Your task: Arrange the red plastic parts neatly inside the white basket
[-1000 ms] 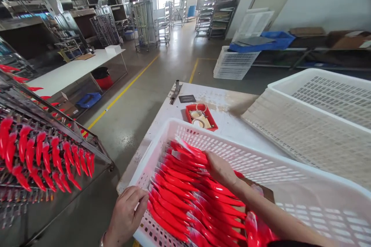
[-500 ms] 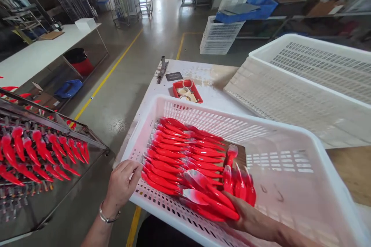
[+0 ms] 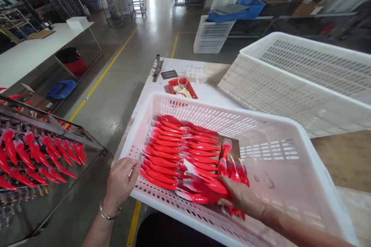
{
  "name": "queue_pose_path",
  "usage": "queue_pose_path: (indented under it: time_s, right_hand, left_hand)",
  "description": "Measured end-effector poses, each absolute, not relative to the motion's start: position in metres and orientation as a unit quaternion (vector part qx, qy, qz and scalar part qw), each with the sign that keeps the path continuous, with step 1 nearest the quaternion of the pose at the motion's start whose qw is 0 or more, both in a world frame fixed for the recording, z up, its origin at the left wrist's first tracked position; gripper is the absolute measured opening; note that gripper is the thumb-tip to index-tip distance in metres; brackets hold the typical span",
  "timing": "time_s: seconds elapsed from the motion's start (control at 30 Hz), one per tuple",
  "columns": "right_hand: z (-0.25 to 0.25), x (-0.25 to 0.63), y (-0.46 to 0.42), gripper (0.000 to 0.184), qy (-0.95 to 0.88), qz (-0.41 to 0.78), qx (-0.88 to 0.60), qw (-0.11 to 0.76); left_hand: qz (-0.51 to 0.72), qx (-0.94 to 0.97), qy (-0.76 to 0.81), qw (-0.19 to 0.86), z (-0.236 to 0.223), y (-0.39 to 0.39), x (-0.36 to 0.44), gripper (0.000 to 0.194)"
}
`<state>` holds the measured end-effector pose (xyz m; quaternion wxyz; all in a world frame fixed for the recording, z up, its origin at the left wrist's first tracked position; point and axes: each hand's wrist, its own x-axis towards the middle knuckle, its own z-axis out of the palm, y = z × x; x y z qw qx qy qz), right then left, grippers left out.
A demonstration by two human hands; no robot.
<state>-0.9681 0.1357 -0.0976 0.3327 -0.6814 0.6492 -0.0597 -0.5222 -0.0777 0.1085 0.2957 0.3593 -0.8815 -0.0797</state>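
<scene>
Red glossy moulded pieces [image 3: 174, 146] lie stacked in overlapping rows along the left half of a white perforated crate [image 3: 285, 185], which sits on the counter [image 3: 203, 75]. I see my right hand [image 3: 240, 198] reaching into the crate at the near end of the rows, its fingers [image 3: 224, 180] closed over several of the red pieces. My left hand [image 3: 121, 179] grips the crate's near left rim, fingers curled over the edge, with a metal bangle [image 3: 108, 214] on the wrist. A brown board [image 3: 236, 148] lies on the crate floor beside the pieces. Beyond the crate, a small red tray [image 3: 182, 87] holds tape rolls, and a dark card [image 3: 169, 74] lies just beside it. Stacked empty white crates [image 3: 290, 81] stand to the right. A metal rack [image 3: 37, 150] on the left carries more red pieces.
</scene>
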Motion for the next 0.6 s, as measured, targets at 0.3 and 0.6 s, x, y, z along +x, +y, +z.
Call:
queue_pose_path:
  time_s: [0.3,0.6]
  right_hand:
    - [-0.099,-0.944,0.111,0.056,0.611,-0.069,-0.695,0.373]
    - [-0.058,-0.955,0.075,0.059,0.584,-0.139,-0.578,0.553]
  left_hand:
    - [-0.202,0.308,-0.914,0.173,0.131,-0.083,-0.548,0.022]
    - [-0.165,0.025,-0.939,-0.299,0.037,-0.059,-0.693,0.015]
